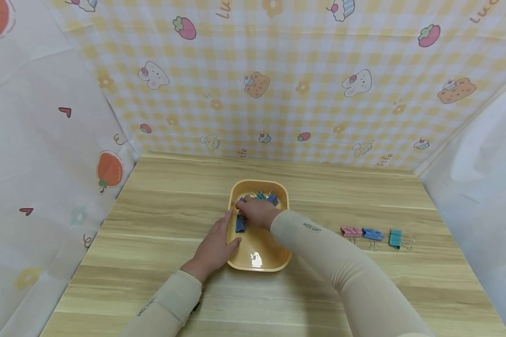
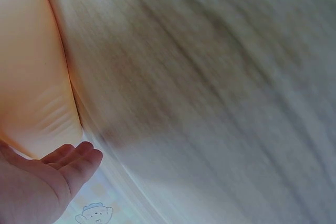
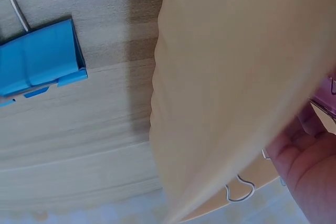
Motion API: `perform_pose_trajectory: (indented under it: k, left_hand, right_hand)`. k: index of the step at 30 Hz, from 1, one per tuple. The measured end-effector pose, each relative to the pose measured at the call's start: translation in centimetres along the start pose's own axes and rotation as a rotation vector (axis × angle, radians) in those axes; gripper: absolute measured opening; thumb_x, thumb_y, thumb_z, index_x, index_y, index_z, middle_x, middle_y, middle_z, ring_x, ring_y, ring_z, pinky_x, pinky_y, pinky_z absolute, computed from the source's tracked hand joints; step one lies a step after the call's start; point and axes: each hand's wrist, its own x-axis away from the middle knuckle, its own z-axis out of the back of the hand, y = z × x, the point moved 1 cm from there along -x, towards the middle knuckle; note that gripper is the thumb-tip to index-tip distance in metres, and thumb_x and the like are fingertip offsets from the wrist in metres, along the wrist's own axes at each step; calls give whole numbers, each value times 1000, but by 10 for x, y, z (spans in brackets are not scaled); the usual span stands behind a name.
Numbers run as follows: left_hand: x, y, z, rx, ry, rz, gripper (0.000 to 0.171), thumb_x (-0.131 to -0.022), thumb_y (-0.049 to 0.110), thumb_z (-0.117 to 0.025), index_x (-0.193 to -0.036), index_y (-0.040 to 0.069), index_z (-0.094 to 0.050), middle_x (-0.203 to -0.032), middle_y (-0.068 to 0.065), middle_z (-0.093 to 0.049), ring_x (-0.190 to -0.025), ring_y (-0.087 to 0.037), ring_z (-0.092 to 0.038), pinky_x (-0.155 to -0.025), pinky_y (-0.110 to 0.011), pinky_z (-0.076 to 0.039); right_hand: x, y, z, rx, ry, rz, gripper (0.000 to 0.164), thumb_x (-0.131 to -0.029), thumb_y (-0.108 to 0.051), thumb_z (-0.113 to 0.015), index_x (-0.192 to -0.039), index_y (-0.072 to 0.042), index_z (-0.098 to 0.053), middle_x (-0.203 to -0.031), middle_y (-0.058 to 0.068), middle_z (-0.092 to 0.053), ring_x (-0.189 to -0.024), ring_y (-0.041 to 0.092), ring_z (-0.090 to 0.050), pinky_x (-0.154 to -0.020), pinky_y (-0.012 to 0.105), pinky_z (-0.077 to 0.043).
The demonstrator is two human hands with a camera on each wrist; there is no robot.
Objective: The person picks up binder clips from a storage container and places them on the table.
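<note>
A yellow plastic tray (image 1: pixel 259 269) stands mid-table with several binder clips in it. My left hand (image 1: pixel 212 245) rests along the tray's left side, fingers fairly straight and thumb over the rim; in the left wrist view the fingers (image 2: pixel 79 163) extend beside the tray wall. Inside the tray, my right hand (image 1: pixel 259 211) reaches down with bent fingers. A pink binder clip (image 3: pixel 325 94) is held at its fingertips, mostly cut off in the right wrist view. A dark blue clip (image 1: pixel 240 223) lies just below that hand, and another blue clip (image 1: pixel 272 199) near the far rim.
On the table right of the tray lie a pink clip (image 1: pixel 351 231), a blue clip (image 1: pixel 373 234) and a teal clip (image 1: pixel 395 238) in a row. The right forearm crosses the tray's right rim. A patterned cloth (image 1: pixel 278 107) hangs behind the table.
</note>
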Motion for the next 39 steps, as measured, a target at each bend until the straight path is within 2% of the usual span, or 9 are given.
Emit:
perform_pose_trajectory:
  k: [5, 11, 16, 22, 27, 32, 39]
  left_hand:
    - [0, 0, 0, -6, 6, -10, 82, -93, 30, -61, -156, 12, -12, -149, -25, -33, -135, -40, -37, -107, -54, -35]
    - [0, -1, -1, -3, 6, -8, 82, -93, 30, -61, -156, 12, -12, -149, -25, -33, -135, -40, -37, -106, -54, -36]
    - [2, 0, 0, 1, 3, -9, 82, -94, 30, -61, -156, 11, -11, -149, -26, -33, -135, -41, -36, -106, -54, -36]
    - [2, 0, 0, 10, 1, -15, 82, -94, 30, -60, -156, 11, -10, -150, -26, -32, -135, -41, -36, -106, -55, -36]
    - [2, -1, -1, 7, 1, -9, 81, -94, 30, -60, -156, 12, -10, -149, -26, -33, -135, -41, -37, -106, -54, -35]
    - [2, -1, -1, 8, 4, -2, 81, -94, 31, -60, -156, 12, -11, -149, -25, -34, -135, -40, -37, -106, -54, -35]
    - [2, 1, 0, -1, 15, -2, 81, -93, 31, -61, -156, 11, -13, -148, -25, -36, -134, -40, -39, -107, -53, -35]
  right_hand:
    - [2, 2, 1, 5, 0, -9, 15, -97, -16, -58, -112, -13, -56, -100, 4, -55, -74, 16, -57, -62, 31, -51]
    - [5, 4, 1, -3, 21, 2, 27, -89, -15, -69, -113, -13, -55, -102, 5, -55, -79, 18, -59, -66, 33, -52]
    - [8, 6, 5, -20, 12, -23, 37, -91, -19, -67, -126, -16, -54, -110, 6, -56, -84, 18, -59, -72, 34, -53]
    - [12, 8, 9, -21, 12, -38, 43, -91, -18, -68, -131, -18, -54, -119, 6, -56, -90, 20, -63, -74, 35, -55]
    - [15, 11, 12, -36, 11, -35, 36, -97, -17, -59, -132, -18, -54, -116, 7, -56, -87, 21, -64, -74, 34, -55]
    - [18, 13, 15, -10, 34, -33, 30, -101, -17, -49, -131, -17, -55, -114, 7, -57, -92, 21, -64, -77, 37, -55]
    - [21, 15, 24, -11, 79, -8, 27, -97, -12, -57, -124, -14, -57, -107, 4, -57, -87, 18, -61, -75, 33, -53]
